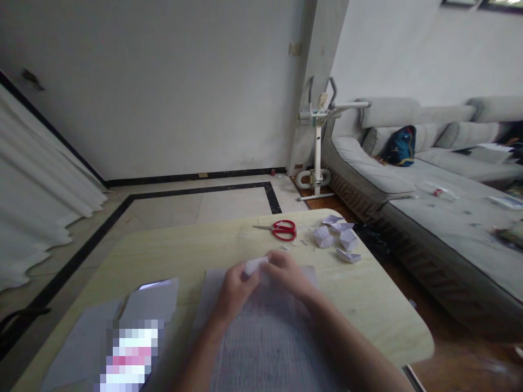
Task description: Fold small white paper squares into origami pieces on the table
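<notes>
The left hand (pixel 237 282) and the right hand (pixel 286 269) pinch a small white piece of paper (pixel 255 265) between their fingers, on the wearer's side of the red-handled metal scissors (pixel 280 230); blur leaves its folds unclear. Right of the scissors, folded white paper shapes (pixel 324 237) rest on the pale wood-grain table (pixel 163 250). Nearer the wearer than the scissors, a large greyish-white sheet with faint markings (pixel 265 343) lies beneath both hands.
</notes>
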### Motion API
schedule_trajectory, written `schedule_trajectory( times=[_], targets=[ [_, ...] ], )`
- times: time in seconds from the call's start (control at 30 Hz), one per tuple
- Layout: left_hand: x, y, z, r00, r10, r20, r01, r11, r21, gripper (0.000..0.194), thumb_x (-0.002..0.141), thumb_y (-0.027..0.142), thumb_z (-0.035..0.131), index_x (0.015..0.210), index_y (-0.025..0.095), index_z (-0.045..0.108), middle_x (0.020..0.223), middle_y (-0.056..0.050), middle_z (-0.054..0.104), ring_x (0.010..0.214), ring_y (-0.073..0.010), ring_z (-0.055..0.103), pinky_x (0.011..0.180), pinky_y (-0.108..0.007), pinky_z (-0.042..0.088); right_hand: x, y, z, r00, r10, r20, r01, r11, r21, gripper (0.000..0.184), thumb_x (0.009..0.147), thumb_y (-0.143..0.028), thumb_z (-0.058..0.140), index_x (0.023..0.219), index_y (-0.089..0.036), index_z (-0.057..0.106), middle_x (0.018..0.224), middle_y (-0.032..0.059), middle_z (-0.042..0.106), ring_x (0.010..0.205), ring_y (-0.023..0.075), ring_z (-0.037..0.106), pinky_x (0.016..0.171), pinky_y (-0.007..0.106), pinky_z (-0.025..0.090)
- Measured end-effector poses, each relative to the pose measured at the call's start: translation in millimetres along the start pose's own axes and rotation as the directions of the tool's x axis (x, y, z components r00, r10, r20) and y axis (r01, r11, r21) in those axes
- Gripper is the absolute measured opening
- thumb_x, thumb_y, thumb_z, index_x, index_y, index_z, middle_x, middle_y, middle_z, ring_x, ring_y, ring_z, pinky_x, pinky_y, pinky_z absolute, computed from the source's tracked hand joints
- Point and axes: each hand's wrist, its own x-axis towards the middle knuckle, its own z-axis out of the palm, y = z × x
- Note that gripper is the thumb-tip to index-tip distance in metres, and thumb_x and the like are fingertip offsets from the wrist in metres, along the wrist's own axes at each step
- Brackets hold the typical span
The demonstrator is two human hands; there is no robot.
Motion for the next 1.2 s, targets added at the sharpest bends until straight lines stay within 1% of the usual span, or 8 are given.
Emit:
schedule_trajectory(
  times=[0.17,0.27,0.37,0.5,0.7,0.83,1.07,1.2],
  targets=[
    [0.2,2.7,0.5,0.999,-0.019,-0.042,0.017,0.999,-0.036,0.023,0.077,0.037,0.065,0.077,0.014,0.066,0.058,0.003,0.058,0.053,-0.0126,0.053,0.049,-0.02,0.04,0.0,-1.5,0.0,1.0,-0.018,-0.026,0.019,0.999,0.03,0.026,0.083,-0.034,0.061,0.065,-0.018,0.052,0.063,-0.0038,0.048,0.06,0.0114,0.046,0.054,0.022,0.035],
    [0.8,4.3,0.1,0.998,-0.036,-0.055,0.032,0.997,-0.074,0.024,0.077,0.038,0.066,0.076,0.014,0.065,0.054,0.004,0.055,0.05,-0.0116,0.05,0.047,-0.02,0.038,-0.6,-2.0,-0.1,1.0,-0.001,-0.004,0.001,0.999,0.054,0.023,0.083,-0.033,0.063,0.068,-0.017,0.054,0.064,-0.0032,0.05,0.062,0.0119,0.048,0.056,0.022,0.037],
    [0.4,6.0,-0.7,0.999,-0.016,-0.032,0.014,0.998,-0.057,0.023,0.075,0.037,0.067,0.073,0.014,0.064,0.052,0.005,0.053,0.048,-0.0111,0.048,0.047,-0.02,0.037,-1.3,-1.7,-0.4,1.0,0.013,0.001,-0.013,0.997,0.074,0.02,0.083,-0.031,0.062,0.07,-0.017,0.056,0.066,-0.0027,0.052,0.063,0.0123,0.049,0.056,0.022,0.039],
    [-1.3,8.5,-1.4,1.0,-0.008,-0.016,0.008,0.999,-0.042,0.022,0.075,0.036,0.066,0.073,0.015,0.065,0.052,0.005,0.052,0.048,-0.0111,0.048,0.047,-0.02,0.036,-1.6,-0.9,-1.5,1.0,0.006,0.002,-0.006,0.997,0.083,0.024,0.082,-0.033,0.063,0.066,-0.017,0.054,0.063,-0.0035,0.051,0.06,0.0118,0.048,0.054,0.022,0.038],
    [-1.4,7.1,-1.9,1.0,0.002,-0.007,-0.002,0.999,-0.051,0.022,0.076,0.036,0.065,0.077,0.014,0.065,0.052,0.006,0.05,0.048,-0.0105,0.046,0.046,-0.019,0.036,-2.0,-2.2,-2.4,0.996,0.058,0.069,-0.071,0.979,0.189,0.022,0.08,-0.035,0.065,0.07,-0.018,0.057,0.064,-0.0033,0.054,0.06,0.0118,0.05,0.055,0.022,0.038],
    [-1.9,4.7,-0.7,1.0,-0.004,0.003,0.004,0.997,-0.075,0.022,0.078,0.036,0.065,0.078,0.014,0.064,0.051,0.006,0.048,0.048,-0.0099,0.044,0.045,-0.018,0.034,-2.3,-2.4,-2.1,0.996,0.075,0.042,-0.082,0.976,0.201,0.022,0.078,-0.033,0.066,0.067,-0.018,0.055,0.063,-0.0036,0.052,0.059,0.0116,0.048,0.055,0.022,0.037],
    [-0.7,2.7,1.5,0.999,-0.007,0.041,0.012,0.992,-0.123,0.026,0.08,0.04,0.065,0.077,0.014,0.062,0.058,0.005,0.051,0.052,-0.01,0.047,0.049,-0.019,0.037,-1.5,-2.3,-0.7,0.999,0.041,-0.019,-0.034,0.964,0.263,0.024,0.077,-0.033,0.066,0.065,-0.019,0.051,0.061,-0.0038,0.051,0.057,0.0117,0.046,0.054,0.023,0.036],
    [-0.4,-0.1,2.2,1.0,-0.014,0.014,0.016,0.994,-0.108,0.028,0.081,0.041,0.064,0.076,0.013,0.064,0.058,0.004,0.054,0.053,-0.0107,0.048,0.05,-0.019,0.038,-1.0,-1.9,-1.4,0.999,0.039,-0.031,-0.033,0.985,0.17,0.025,0.078,-0.034,0.064,0.064,-0.019,0.05,0.061,-0.0034,0.051,0.057,0.0119,0.046,0.052,0.022,0.035]
  ],
)
